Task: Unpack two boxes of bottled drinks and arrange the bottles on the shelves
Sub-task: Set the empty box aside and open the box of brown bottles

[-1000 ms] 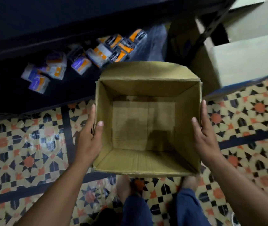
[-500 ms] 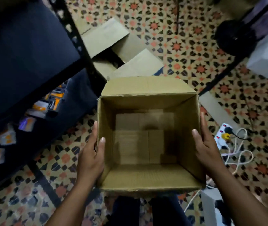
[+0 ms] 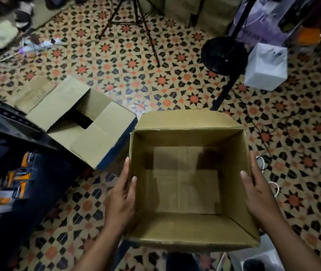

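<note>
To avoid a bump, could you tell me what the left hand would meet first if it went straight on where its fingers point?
Probably the near corner of the second open carton, just beyond the left hand, which grips the empty box. Whether they are at the same height is unclear.

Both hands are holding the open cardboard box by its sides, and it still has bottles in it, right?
Not quite. The head view shows the cardboard box empty, only its bare bottom. The left hand and right hand do hold its sides.
</note>
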A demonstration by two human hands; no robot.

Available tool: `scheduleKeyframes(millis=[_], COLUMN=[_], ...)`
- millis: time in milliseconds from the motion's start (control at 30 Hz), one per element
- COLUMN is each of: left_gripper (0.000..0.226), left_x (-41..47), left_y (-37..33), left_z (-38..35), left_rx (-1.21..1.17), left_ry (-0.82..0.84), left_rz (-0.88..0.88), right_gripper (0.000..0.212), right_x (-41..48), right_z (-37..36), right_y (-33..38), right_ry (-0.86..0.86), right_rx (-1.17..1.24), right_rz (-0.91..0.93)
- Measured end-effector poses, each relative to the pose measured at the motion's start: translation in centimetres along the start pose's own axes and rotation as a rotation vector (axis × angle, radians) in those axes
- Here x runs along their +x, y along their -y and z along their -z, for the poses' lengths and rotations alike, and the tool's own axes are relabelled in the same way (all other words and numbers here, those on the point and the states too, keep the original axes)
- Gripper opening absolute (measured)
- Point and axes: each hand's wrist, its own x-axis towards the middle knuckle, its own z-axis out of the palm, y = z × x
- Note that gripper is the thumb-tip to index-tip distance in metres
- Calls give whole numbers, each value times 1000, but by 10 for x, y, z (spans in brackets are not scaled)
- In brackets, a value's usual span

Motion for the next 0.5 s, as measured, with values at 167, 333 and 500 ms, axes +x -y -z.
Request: scheduleKeyframes(millis=[167, 333, 500], left_gripper=[64, 61, 58], left_x=[31, 73, 118], left_y=[-42, -65, -52], left_z=[-33, -52, -66], left_rx=[17, 34, -31], left_ry=[37, 27, 60], left_rz=[34, 27, 59], right_gripper=[57, 57, 56], right_x=[45, 91, 134], right_z=[32, 46, 38], right_y=[5, 13, 21], right_ry=[-17, -25, -27], right_rx=[-24, -18, -7], right_rz=[-75, -70, -70])
